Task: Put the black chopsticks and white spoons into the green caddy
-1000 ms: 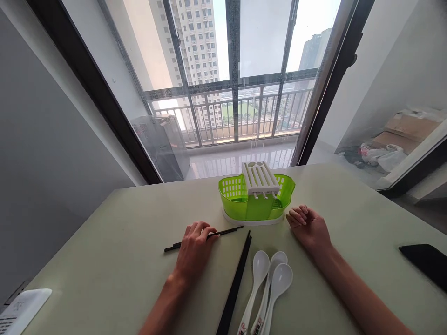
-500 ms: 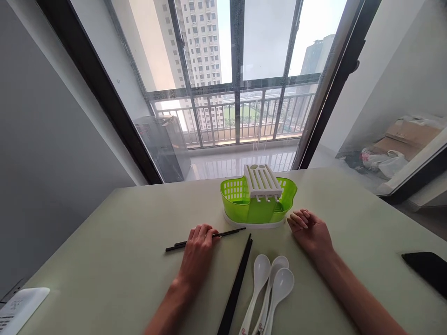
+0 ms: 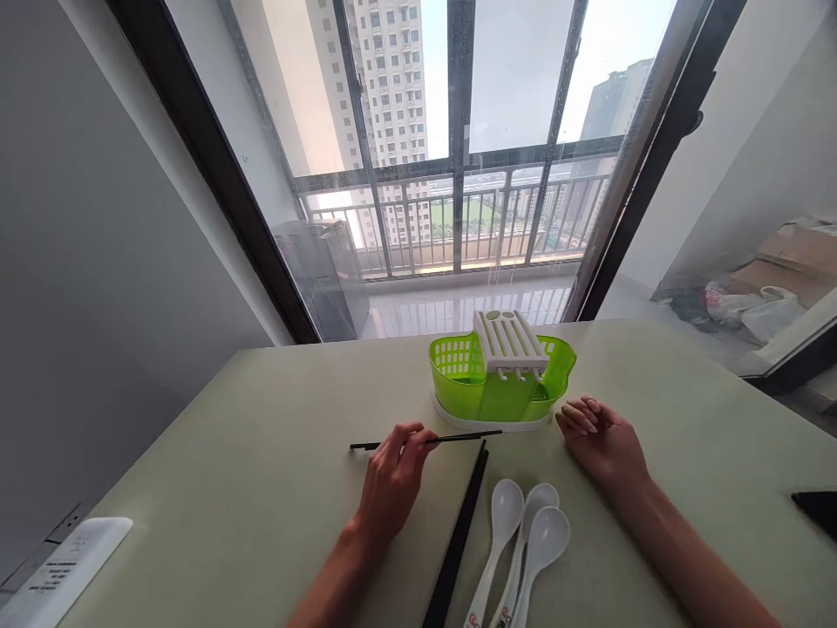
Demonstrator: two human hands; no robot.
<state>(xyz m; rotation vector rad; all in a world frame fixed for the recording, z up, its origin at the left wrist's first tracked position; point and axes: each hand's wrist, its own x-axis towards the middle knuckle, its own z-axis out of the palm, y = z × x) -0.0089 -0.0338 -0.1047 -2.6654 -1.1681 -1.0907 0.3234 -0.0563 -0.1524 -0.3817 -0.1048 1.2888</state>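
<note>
Chopsticks (image 3: pixel 467 436) in the left fingers (image 3: pixel 408 434) are slim, black, straight.

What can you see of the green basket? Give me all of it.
The green basket looks like glossy, slightly translucent plastic, with an open bin at each end and a grid of holes in the left bin's wall. A white slotted top bridges the middle, with two oval openings at its far end and small hooks along its near edge. It stands upright on a white base on the table. The right hand rests beside its right end; contact is unclear.
</note>
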